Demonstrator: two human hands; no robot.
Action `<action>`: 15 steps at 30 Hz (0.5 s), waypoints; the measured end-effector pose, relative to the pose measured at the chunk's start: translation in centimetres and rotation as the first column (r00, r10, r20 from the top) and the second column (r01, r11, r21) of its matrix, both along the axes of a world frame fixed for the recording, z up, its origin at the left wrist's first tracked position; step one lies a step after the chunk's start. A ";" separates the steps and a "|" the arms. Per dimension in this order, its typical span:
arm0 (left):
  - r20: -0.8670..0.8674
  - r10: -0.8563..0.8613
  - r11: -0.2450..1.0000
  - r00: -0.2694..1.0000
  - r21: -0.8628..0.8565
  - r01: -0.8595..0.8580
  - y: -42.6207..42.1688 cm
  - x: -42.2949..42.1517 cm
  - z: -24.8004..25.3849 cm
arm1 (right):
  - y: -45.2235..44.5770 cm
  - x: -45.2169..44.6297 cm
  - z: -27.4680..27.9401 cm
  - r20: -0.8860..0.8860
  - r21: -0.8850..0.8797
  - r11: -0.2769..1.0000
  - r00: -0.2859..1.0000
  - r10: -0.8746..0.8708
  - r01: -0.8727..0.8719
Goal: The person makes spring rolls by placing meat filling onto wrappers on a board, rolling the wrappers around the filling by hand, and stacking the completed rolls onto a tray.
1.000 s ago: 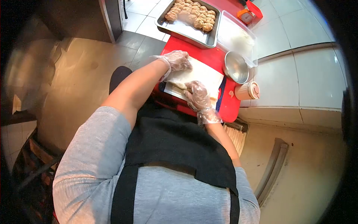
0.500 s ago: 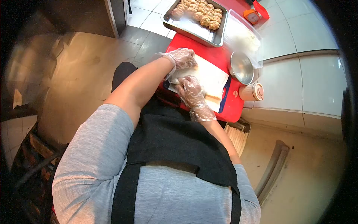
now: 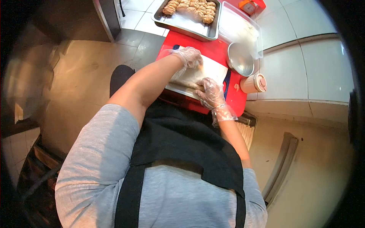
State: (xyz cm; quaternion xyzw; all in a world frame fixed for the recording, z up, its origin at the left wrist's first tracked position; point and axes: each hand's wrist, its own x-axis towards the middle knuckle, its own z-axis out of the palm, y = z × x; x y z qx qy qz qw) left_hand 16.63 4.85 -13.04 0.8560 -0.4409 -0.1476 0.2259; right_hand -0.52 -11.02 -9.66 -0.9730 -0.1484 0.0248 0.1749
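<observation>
A white cutting board with dark blue ends lies on a red surface. Along its near edge runs a long pale roll, apparently a rolled thin sheet. My right hand, in a clear plastic glove, has its fingers closed on the right end of this roll. My left hand, gloved likewise, is at the far left part of the board with its fingers curled down. A small orange-brown patch shows beside its fingertips. What the left fingers hold, if anything, is hidden.
Behind the board, a metal tray holds several rows of browned lumpy pieces. To the right stand a clear plastic tub with pale contents, a steel bowl and a pink lidded jar. An orange scale sits by the tiled wall.
My right hand has moved right, from the board's near middle to the roll's right end. The roll's near edge now shows between my hands. The whole view has shifted slightly.
</observation>
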 end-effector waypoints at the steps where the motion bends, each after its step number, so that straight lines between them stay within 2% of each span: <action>1: -0.028 0.005 1.000 1.000 -0.013 -0.006 0.2 0.1 0.0 | -0.1 -0.6 -0.4 0.064 0.030 1.000 0.998 0.005 -0.006; 2: -0.025 -0.003 1.000 1.000 -0.008 0.003 0.2 0.3 -0.2 | -0.2 -0.8 -0.4 0.130 0.059 0.998 0.991 0.011 -0.019; 6: -0.001 -0.001 1.000 1.000 0.017 0.001 0.3 0.5 -0.3 | 0.8 0.3 -0.3 0.133 0.069 0.996 0.990 0.056 -0.065; 7: 0.014 -0.014 1.000 1.000 0.013 0.014 0.4 0.4 -0.2 | 1.4 0.5 -0.8 0.153 0.162 0.980 0.984 0.089 -0.114; 8: 0.025 -0.028 1.000 0.999 0.009 0.028 0.5 0.1 -0.1 | 1.7 0.3 -1.3 0.121 0.152 0.985 0.990 0.067 -0.086; 10: -0.079 0.023 0.999 0.997 0.042 -0.020 0.1 0.6 -1.1 | 2.1 0.1 -2.0 0.062 0.131 0.991 0.998 0.021 -0.029; 11: -0.129 0.052 0.997 0.990 0.058 -0.045 0.0 0.8 -1.1 | 2.1 0.4 -1.5 0.051 0.152 0.987 0.997 0.053 -0.060; 14: -0.001 -0.015 0.999 1.000 0.030 0.015 0.2 0.6 -1.1 | 2.8 1.1 0.1 -0.038 0.053 0.993 0.994 0.104 -0.102; 15: -0.004 -0.011 1.000 1.000 0.028 0.011 0.2 0.7 -0.8 | 3.1 1.0 -2.5 0.116 0.045 0.995 0.990 0.080 -0.086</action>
